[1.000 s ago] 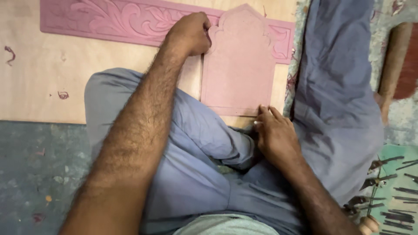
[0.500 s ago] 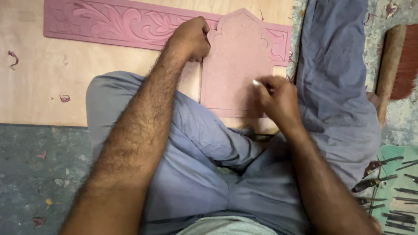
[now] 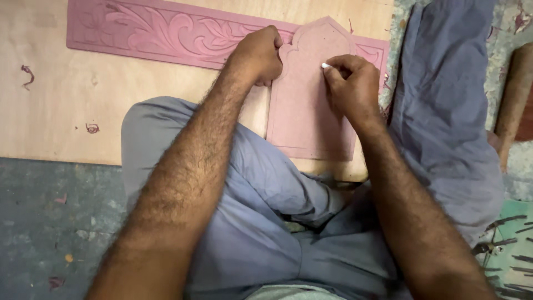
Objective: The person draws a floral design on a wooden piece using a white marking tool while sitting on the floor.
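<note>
My right hand (image 3: pixel 355 83) covers all but the white tip of the chalk (image 3: pixel 325 65), so I can't tell its length. My left hand (image 3: pixel 258 54) hides the left shoulder of the arched panel (image 3: pixel 308 111), and my leg covers part of its lower left. The carved strip (image 3: pixel 166 33) runs under the panel. The tools (image 3: pixel 508 244) at the right edge are cut off and too small to tell apart.

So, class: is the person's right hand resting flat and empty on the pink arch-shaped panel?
No: the right hand pinches a small white stick against the pink arch-shaped panel.
</note>
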